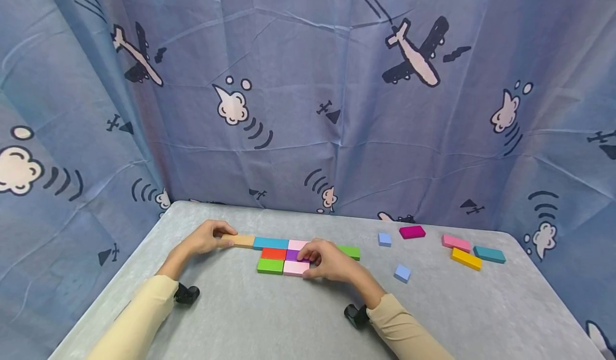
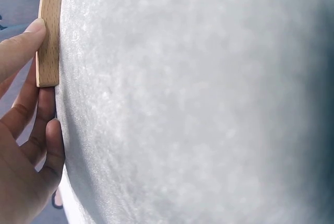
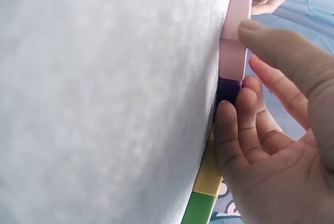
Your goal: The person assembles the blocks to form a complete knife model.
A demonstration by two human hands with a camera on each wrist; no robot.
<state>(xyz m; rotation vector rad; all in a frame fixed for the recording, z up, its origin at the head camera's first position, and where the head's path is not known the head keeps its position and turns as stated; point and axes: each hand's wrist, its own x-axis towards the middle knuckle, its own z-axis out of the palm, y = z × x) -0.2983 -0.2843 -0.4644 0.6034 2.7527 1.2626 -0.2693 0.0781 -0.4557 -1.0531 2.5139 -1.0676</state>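
Observation:
My left hand [image 1: 210,237] holds the left end of a plain wooden block [image 1: 238,240], the thumb on its near face. That block begins a back row that continues with a blue block [image 1: 270,243], a pale pink block [image 1: 299,245] and, past the right hand, a green block [image 1: 348,252]. In front lie a red block [image 1: 273,253] and a purple block [image 1: 291,255], then a green block [image 1: 270,266] and a pink block [image 1: 294,268]. My right hand [image 1: 332,261] grips the pink block, thumb at its near right corner, index finger over the purple block. A yellow block [image 3: 209,169] shows in the right wrist view.
Small light-blue blocks [image 1: 402,273] lie right of the right hand. Farther right are a magenta block [image 1: 412,232], a pink block [image 1: 456,242], an orange-yellow block [image 1: 466,259] and a teal block [image 1: 489,254]. A patterned curtain [image 1: 289,108] hangs behind the grey table [image 1: 250,317].

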